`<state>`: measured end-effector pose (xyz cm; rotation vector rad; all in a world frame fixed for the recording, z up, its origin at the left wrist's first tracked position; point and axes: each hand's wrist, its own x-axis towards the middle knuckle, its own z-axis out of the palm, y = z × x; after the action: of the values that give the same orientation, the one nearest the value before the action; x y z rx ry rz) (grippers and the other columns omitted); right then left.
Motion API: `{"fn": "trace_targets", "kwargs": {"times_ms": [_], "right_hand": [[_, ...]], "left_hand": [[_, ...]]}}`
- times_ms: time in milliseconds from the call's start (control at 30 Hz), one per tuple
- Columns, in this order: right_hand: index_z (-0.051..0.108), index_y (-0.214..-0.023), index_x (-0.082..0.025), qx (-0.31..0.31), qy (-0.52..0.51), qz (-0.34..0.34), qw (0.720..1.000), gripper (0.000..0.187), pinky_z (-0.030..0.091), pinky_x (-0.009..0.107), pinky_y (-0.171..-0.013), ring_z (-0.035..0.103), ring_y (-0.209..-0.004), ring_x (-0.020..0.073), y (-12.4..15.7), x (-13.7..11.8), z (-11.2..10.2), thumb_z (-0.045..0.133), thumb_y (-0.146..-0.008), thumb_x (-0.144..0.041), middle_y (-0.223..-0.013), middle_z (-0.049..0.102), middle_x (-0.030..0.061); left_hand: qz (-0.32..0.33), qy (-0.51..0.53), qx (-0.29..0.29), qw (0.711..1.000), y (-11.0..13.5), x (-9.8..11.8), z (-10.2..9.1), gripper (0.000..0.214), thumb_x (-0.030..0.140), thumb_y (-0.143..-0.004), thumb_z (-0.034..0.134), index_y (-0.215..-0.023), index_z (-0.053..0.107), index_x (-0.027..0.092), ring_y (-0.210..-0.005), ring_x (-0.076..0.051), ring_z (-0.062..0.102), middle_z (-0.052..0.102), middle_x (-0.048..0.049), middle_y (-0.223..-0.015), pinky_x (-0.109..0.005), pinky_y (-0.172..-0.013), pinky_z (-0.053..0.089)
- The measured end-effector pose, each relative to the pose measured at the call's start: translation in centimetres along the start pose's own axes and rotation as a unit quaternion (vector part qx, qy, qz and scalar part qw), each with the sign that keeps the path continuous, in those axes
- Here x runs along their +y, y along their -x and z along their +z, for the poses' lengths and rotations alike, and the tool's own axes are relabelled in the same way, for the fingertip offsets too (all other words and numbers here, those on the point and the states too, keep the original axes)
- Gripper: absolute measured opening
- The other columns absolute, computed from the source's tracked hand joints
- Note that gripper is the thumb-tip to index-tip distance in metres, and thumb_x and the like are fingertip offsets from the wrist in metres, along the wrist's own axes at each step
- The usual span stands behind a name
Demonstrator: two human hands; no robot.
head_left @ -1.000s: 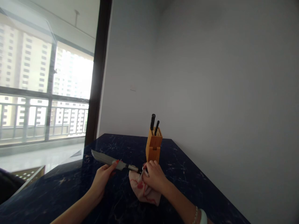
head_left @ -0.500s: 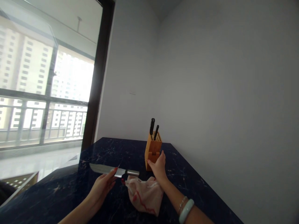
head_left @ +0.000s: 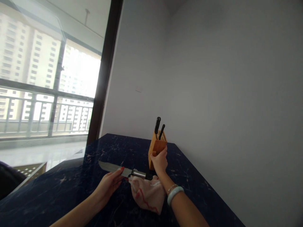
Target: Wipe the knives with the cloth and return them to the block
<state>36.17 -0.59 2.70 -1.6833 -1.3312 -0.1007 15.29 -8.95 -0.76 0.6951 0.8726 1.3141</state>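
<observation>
A large kitchen knife (head_left: pixel 112 168) lies across my left hand (head_left: pixel 113 180), which pinches it by the blade, thumb on top. Its tip points left and its dark-and-metal handle points right. Below the handle is a pale pink cloth (head_left: pixel 149 195) with red marks; whether my left fingers also hold it I cannot tell. My right hand (head_left: pixel 161 161) grips the front of a wooden knife block (head_left: pixel 156 145), thumb at its left side and fingers at its right. Two black-handled knives (head_left: pixel 157 125) stand in the block's slots. A bracelet and a pale bangle circle my right wrist.
The dark blue marbled table (head_left: pixel 118 148) stretches back toward the grey wall (head_left: pixel 213 110), which runs along its right side. A glass door with a dark frame (head_left: pixel 104 72) stands at the left. Beyond the table's left edge is a perforated panel (head_left: pixel 35 170).
My right hand has closed more firmly around the block, which now leans slightly. The knife has shifted right and tilts with its handle lower. The whole view has turned a little.
</observation>
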Motion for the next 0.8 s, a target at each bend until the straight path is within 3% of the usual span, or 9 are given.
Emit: {"fn": "trace_targets", "kwargs": {"times_ms": [367,667,800], "right_hand": [[0.001,-0.137,-0.014,-0.001,-0.002,-0.026,1.000,0.092,0.044,0.040,-0.071,0.050,-0.103,0.0321,3.0,-0.6,-2.2,0.055,-0.066,-0.037,-0.116,0.045,0.0182],[0.006,-0.136,-0.015,-0.006,-0.058,-0.014,0.998,0.092,0.044,0.042,-0.069,0.047,-0.104,0.0339,3.4,-0.2,-2.8,0.058,-0.065,-0.042,-0.115,0.044,0.0197],[0.007,-0.136,-0.013,0.016,-0.059,-0.014,0.998,0.091,0.039,0.045,-0.078,0.042,-0.108,0.0357,3.5,-0.3,-3.1,0.058,-0.067,-0.043,-0.120,0.040,0.0215]], "left_hand": [[-0.024,0.002,0.018,1.000,-0.1,-0.5,0.1,0.015,0.023,-0.070,0.069,-0.081,0.065,0.015,-0.075,-0.014,0.066,0.071,-0.0043,-0.079,-0.017,-0.059,0.046],[-0.019,0.008,-0.001,1.000,-0.2,-0.7,-0.2,0.020,0.025,-0.068,0.071,-0.085,0.066,0.016,-0.077,-0.013,0.065,0.071,-0.0044,-0.084,-0.015,-0.053,0.044],[-0.026,0.019,-0.007,0.999,-0.1,-0.7,-0.3,0.018,0.026,-0.072,0.068,-0.086,0.065,0.015,-0.077,-0.013,0.065,0.071,-0.0061,-0.086,-0.014,-0.054,0.045]]}}
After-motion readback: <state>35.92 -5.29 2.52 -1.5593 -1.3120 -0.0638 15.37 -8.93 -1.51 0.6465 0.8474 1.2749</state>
